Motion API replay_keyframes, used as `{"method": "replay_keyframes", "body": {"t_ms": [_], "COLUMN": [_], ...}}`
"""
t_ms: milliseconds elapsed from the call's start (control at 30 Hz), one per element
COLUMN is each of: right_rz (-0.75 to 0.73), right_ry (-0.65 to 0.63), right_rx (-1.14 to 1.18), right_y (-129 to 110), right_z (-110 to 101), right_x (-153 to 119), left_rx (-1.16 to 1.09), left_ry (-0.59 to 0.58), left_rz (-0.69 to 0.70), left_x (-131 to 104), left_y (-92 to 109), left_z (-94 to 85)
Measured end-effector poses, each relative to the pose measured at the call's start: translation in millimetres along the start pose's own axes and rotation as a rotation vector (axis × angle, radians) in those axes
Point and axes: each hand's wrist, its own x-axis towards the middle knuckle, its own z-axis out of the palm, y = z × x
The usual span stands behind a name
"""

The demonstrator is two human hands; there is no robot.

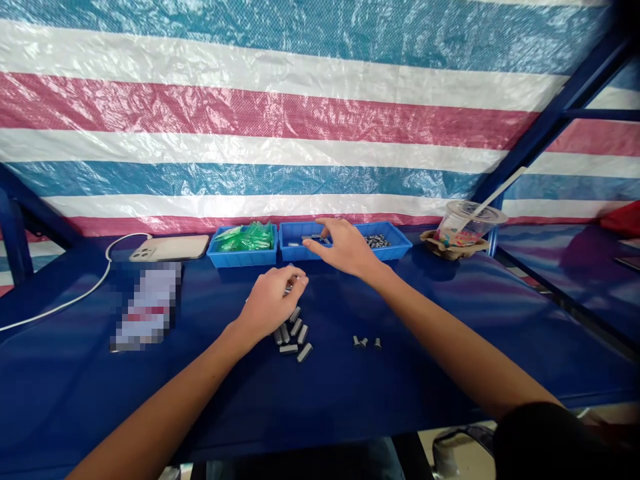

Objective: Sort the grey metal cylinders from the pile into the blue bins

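Observation:
My left hand (273, 298) is curled just above the table, with a glint of silver metal, apparently a standoff, between its thumb and fingers. Below it lie several hex metal standoffs (296, 327) in a loose cluster. Over the long blue bin (395, 252), my right hand (345, 245) has its thumb and fingers apart and nothing visible between them. A few metal pieces lie in that bin's left part, beneath the fingers. Its right part holds many small screws (377, 241). Several screws (364, 342) are on the table below my right forearm.
A smaller blue bin (243, 259) is filled with green plastic packets (250, 237). To its left are a phone (173, 248) with a white cable (107, 257) and a blurred-out device (150, 307). A plastic cup (467, 223) with a straw stands at the right, near a blue frame post (530, 140).

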Motion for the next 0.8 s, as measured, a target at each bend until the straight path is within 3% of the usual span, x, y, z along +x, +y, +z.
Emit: {"method": "replay_keyframes", "body": {"t_ms": [67, 167, 267, 367, 567, 700, 800], "right_rz": [-0.027, -0.194, -0.238, -0.208, -0.196, -0.187, -0.12], "right_ry": [-0.067, -0.191, -0.365, -0.407, -0.317, -0.194, -0.191], "right_rx": [0.059, 0.106, 0.055, -0.005, 0.006, 0.208, 0.4], "right_y": [6.8, 12.9, 15.6, 16.2, 15.0, 15.2, 9.7], "right_z": [-13.5, -34.8, -48.1, -48.9, -34.6, -23.1, -10.8], "right_x": [-21.3, -77.7, -131.3, -157.2, -141.1, -108.8, -81.8], "left_rx": [0.101, 0.143, 0.15, 0.128, 0.102, 0.022, 0.01], "left_ry": [-0.062, -0.11, -0.131, -0.142, -0.073, 0.037, 0.101], "left_rz": [0.065, 0.13, 0.168, 0.205, 0.238, 0.302, 0.365], "left_x": [-2.3, -5.5, -7.0, -6.9, -8.2, -11.6, -12.0], "left_y": [1.8, 5.2, 6.7, 6.8, 6.9, 4.7, 1.9], "left_z": [2.8, 6.3, 9.5, 13.4, 14.7, 12.8, 13.1]}}
